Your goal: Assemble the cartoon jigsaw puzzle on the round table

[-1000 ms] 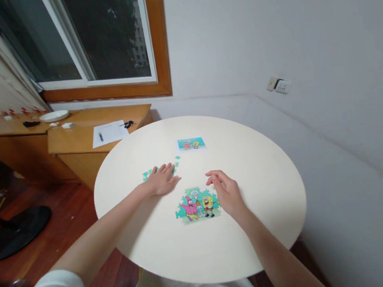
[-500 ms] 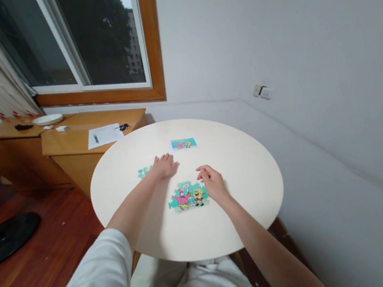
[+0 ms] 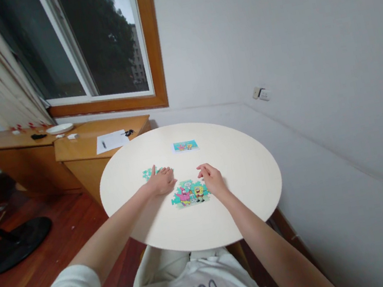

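A partly joined jigsaw puzzle (image 3: 190, 194) with cartoon figures lies on the round white table (image 3: 252, 192) in front of me. Beyond it to the left, loose teal puzzle pieces (image 3: 148, 173) lie in a group, partly covered by my left hand (image 3: 163, 180). That hand is palm down with its fingers stretched out. My right hand (image 3: 211, 178) hovers or rests at the puzzle's right edge, its fingers curled together; whatever they may hold is hidden. Farther back is a picture card (image 3: 185, 146) with similar figures.
A wooden cabinet (image 3: 80, 165) stands left of the table, bearing a sheet of paper (image 3: 111, 141), a dark pen (image 3: 104, 144) and a white plate (image 3: 60, 129). A black round stand base (image 3: 17, 246) is on the floor at left. The wall (image 3: 297, 70) rises close on the right.
My left hand has moved back toward me and slightly left, over the near side of the loose pieces. The right hand stays by the puzzle. The view has shifted a little.
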Action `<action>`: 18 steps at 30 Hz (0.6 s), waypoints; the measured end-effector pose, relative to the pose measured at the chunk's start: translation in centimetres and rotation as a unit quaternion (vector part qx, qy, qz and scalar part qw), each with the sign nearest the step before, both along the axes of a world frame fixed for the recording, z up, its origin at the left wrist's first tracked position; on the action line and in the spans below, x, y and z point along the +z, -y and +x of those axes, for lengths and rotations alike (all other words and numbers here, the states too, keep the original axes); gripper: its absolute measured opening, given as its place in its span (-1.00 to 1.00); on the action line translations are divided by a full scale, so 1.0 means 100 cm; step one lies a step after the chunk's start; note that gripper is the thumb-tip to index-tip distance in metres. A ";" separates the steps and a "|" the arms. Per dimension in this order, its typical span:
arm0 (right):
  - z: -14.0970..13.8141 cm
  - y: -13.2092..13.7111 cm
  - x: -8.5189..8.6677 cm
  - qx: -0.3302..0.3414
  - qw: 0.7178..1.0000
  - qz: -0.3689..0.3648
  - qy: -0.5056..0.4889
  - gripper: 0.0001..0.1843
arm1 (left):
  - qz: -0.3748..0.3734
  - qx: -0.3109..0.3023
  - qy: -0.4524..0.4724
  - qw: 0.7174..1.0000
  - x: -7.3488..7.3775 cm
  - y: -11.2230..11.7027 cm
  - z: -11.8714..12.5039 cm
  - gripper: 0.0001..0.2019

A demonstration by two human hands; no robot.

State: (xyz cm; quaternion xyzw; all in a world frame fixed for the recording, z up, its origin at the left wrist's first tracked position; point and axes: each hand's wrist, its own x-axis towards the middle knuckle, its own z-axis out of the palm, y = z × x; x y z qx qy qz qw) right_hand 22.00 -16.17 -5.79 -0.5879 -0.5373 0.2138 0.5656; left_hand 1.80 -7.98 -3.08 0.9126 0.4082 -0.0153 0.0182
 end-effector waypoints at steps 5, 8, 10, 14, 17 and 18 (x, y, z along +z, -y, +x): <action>0.003 -0.002 -0.002 -0.012 1.000 -0.006 -0.003 -0.65 | -0.005 -0.010 0.039 0.999 -0.004 0.010 -0.019 -0.52; 0.004 -0.002 -0.002 -0.012 1.000 -0.009 -0.002 -0.64 | 0.004 -0.007 0.146 0.989 -0.013 0.018 -0.029 -0.60; 0.004 -0.001 -0.002 -0.010 1.000 -0.011 -0.003 -0.64 | 0.017 0.041 0.266 0.963 -0.019 0.022 -0.036 -0.66; 0.005 -0.001 -0.001 -0.013 1.000 -0.014 -0.006 -0.65 | 0.050 0.194 0.403 0.893 -0.023 0.018 -0.050 -0.68; 0.008 -0.003 -0.001 -0.017 1.000 -0.016 -0.010 -0.64 | 0.064 0.272 0.436 0.856 -0.020 0.012 -0.060 -0.69; 0.009 -0.004 -0.002 -0.018 1.000 -0.017 -0.011 -0.64 | 0.066 0.282 0.443 0.848 -0.019 0.011 -0.062 -0.70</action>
